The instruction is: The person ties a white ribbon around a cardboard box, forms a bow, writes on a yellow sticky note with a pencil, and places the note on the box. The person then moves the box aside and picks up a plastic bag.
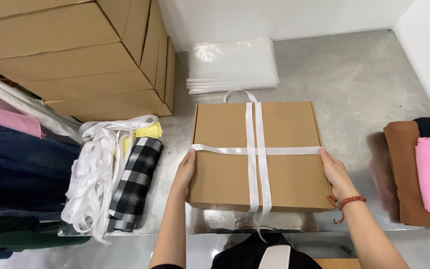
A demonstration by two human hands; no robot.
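Observation:
A flat brown cardboard box (pixel 225 177) lies on the steel table (pixel 354 84) in front of me. White ribbon (pixel 253 149) crosses its lid, two strands running front to back and one side to side. My left hand (pixel 185 169) grips the box's left edge, and my right hand (pixel 335 172) grips the right edge. A red bead bracelet (pixel 347 201) is on my right wrist. The ribbon ends hang loose over the front edge.
Stacked cardboard boxes (pixel 80 60) stand at the back left. A pile of white ribbons (pixel 95 174) and a folded black-and-white checked cloth (pixel 135 184) lie left of the box. Clear plastic bags (pixel 232 65) lie behind it. Folded brown and pink garments (pixel 424 169) sit at right.

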